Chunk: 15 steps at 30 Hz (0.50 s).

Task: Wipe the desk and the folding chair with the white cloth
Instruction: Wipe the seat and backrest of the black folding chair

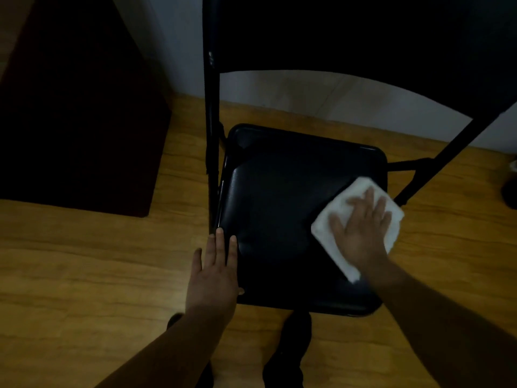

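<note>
A black folding chair [282, 208] stands on the wooden floor, its padded seat facing me and its dark backrest rising at the top. The folded white cloth [394, 211] lies on the right side of the seat. My right hand [361, 228] presses flat on the cloth with fingers spread. My left hand [215, 275] rests flat on the seat's left front edge, fingers straight and close together, holding nothing. The desk is the dark brown block [72, 107] at the left; its top is not visible.
A light wall [307, 91] runs behind the chair. The chair's black frame legs [211, 135] rise at the left and right of the seat. My dark shoes [293, 354] are just below the seat's front edge. A dark object [510, 189] sits at the far right.
</note>
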Motion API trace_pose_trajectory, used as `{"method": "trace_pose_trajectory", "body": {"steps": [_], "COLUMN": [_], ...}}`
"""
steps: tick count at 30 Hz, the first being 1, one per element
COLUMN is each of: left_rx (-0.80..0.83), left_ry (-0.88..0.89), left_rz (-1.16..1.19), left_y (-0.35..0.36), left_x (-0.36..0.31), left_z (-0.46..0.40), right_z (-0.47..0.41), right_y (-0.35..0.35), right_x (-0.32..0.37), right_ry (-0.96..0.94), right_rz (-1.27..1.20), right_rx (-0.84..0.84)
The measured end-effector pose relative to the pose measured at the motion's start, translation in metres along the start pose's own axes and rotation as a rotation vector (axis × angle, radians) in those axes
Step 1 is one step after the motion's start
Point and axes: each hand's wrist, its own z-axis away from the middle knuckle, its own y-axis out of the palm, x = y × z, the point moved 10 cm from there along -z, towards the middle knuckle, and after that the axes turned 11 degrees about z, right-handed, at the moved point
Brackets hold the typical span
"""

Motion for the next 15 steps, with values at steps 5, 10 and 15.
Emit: {"method": "trace_pose_trajectory", "body": {"steps": [5,10,15], "left_rx": [-0.029,-0.051,-0.097], "left_ry": [0.024,0.040,0.130], "left_rz": [0.007,0.038,0.215], "left_y": [0.007,0.008,-0.001], "left_x": [0.003,0.007,0.013], "left_z": [-0.002,-0.003,0.001], "right_z": [-0.102,-0.127,-0.111], "right_y": [-0.031,-0.027,-0.023], "right_x": [0.056,0.161,0.257], "right_ry": [0.106,-0.153,-0.473], "right_rz": [-0.084,0.109,0.221], "right_rx": [-0.055,-0.009,0.029]}}
